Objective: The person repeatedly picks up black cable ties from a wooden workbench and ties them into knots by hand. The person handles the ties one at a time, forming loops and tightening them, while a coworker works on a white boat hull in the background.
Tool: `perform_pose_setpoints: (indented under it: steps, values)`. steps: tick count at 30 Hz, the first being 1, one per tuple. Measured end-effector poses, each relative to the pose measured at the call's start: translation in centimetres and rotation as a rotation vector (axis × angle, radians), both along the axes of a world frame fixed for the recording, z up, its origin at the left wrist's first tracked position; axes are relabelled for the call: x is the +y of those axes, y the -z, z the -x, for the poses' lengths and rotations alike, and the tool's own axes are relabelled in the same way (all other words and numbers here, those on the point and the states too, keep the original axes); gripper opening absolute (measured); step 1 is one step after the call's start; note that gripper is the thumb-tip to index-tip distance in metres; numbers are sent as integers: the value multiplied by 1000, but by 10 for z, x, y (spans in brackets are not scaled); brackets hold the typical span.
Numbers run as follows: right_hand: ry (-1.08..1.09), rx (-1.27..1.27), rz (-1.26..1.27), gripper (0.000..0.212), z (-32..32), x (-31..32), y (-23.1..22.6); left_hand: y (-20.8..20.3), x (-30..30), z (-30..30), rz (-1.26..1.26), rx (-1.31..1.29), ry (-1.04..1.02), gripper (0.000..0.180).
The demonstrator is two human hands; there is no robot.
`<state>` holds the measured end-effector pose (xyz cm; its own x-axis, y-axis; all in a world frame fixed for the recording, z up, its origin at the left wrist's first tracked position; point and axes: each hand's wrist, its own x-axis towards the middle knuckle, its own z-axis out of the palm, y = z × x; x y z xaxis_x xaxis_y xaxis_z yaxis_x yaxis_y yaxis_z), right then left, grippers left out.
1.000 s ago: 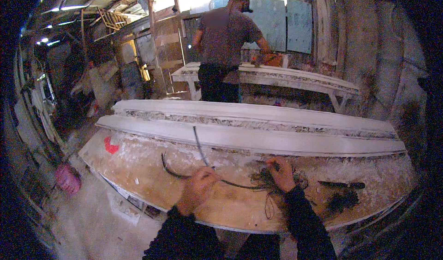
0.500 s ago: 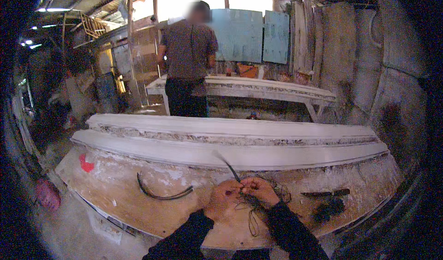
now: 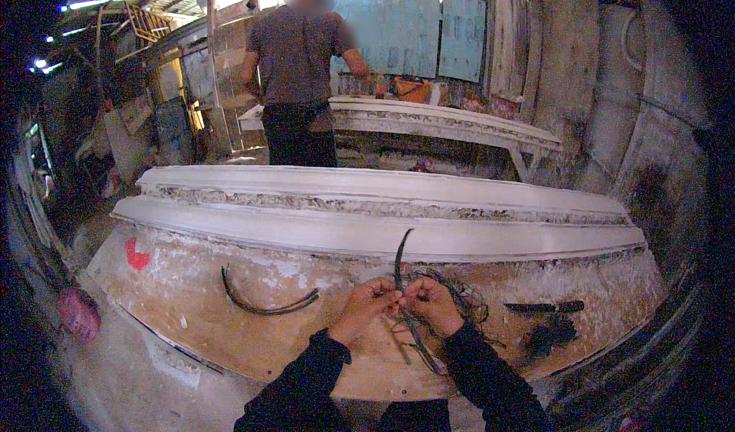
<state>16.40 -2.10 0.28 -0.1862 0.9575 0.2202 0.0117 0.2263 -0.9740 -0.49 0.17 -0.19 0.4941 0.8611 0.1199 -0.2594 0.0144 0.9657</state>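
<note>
My left hand (image 3: 364,309) and my right hand (image 3: 433,307) meet over the near part of the work board. Both pinch a long, thin black strip (image 3: 399,257) with fingertips almost touching. One end of the strip rises in a curve in front of the white moulding, while its lower part hangs below my fingers toward the board. Beside and partly behind my right hand lies a tangle of thin dark strands (image 3: 473,300). Left of my left hand, a separate dark curved strip (image 3: 264,309) rests on the board.
A dark knife (image 3: 545,307) and a black clump (image 3: 550,335) lie to the right. Two long white mouldings (image 3: 367,231) run across the far side of the board (image 3: 199,332). A red patch (image 3: 137,256) marks its left. Beyond, a person (image 3: 295,72) stands at a whitish bench (image 3: 444,118).
The strip's upper end has swung from leaning left to nearly upright, and its lower part now shows clearly below my hands. My view has tilted down slightly; the other person's right arm now reaches out.
</note>
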Motion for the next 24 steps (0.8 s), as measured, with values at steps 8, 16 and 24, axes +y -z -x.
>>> perform_pose_setpoints:
  steps: [8, 16, 24]
  values:
    - [-26, 91, 122, 11, -1, -5, -4, 14, 9, 4, 136, -141, 44, 13]
    - [-43, -58, 111, 10, -6, 0, 1, 11, 5, 6, 149, -48, 9, 12]
    - [-87, 2, 19, 8, -4, 1, 1, 7, 1, 8, 29, 52, -36, 13]
